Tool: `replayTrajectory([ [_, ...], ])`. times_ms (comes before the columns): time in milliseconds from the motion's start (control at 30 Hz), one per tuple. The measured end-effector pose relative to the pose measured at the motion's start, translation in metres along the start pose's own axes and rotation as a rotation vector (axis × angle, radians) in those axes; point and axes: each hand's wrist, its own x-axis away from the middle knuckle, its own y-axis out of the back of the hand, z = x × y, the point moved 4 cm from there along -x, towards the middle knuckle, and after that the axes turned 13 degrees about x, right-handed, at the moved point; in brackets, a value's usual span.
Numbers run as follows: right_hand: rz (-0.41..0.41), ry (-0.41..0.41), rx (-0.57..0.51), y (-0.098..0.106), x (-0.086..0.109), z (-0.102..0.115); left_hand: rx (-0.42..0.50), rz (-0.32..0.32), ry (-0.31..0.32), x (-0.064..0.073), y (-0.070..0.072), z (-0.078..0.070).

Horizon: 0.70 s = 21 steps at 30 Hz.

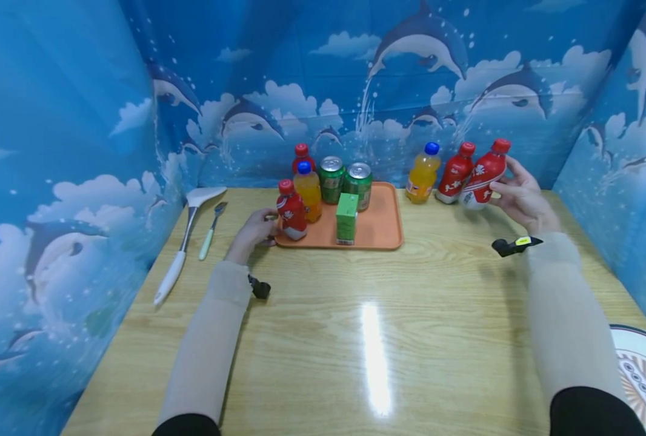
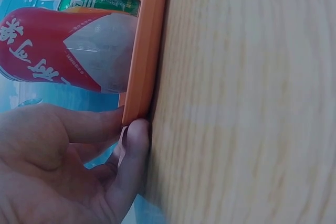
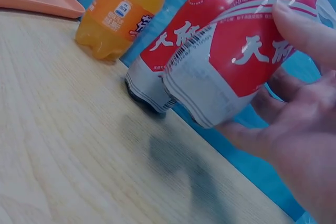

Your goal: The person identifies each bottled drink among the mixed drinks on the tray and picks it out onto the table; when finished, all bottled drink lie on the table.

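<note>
My left hand [image 1: 257,229] pinches the near left corner of the orange tray [image 1: 383,236] between thumb and fingers; the left wrist view shows this grip closely. Beside that hand, a red bottle [image 1: 292,212] stands on the tray. At the far right, my right hand [image 1: 525,197] grips another red bottle [image 1: 483,175]. This bottle leans, and its base is off the table in the right wrist view [image 3: 210,87]. Just left of it stands a similar red bottle [image 1: 455,172]. An orange soda bottle [image 1: 423,172] with a blue cap stands further left.
The tray also bears an orange soda bottle [image 1: 308,194], a red bottle [image 1: 303,158], green cans [image 1: 331,180] and a green carton [image 1: 347,219]. A white-handled spatula [image 1: 178,260] and a small fork [image 1: 211,233] lie at left. A patterned plate [image 1: 642,369] sits at lower right.
</note>
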Motion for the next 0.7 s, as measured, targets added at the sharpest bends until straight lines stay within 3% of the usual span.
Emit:
replayTrajectory([
  [300,-0.150,-0.068,0.104,0.008,0.003,0.001,-0.010,-0.001,0.004,-0.001,-0.001,-0.001],
  [533,-0.283,-0.084,0.259,0.014,-0.003,-0.003,-0.009,-0.008,0.003,-0.001,0.000,-0.001],
  [700,-0.374,-0.083,0.301,0.016,-0.008,-0.007,-0.011,-0.012,0.004,-0.001,0.000,0.000],
])
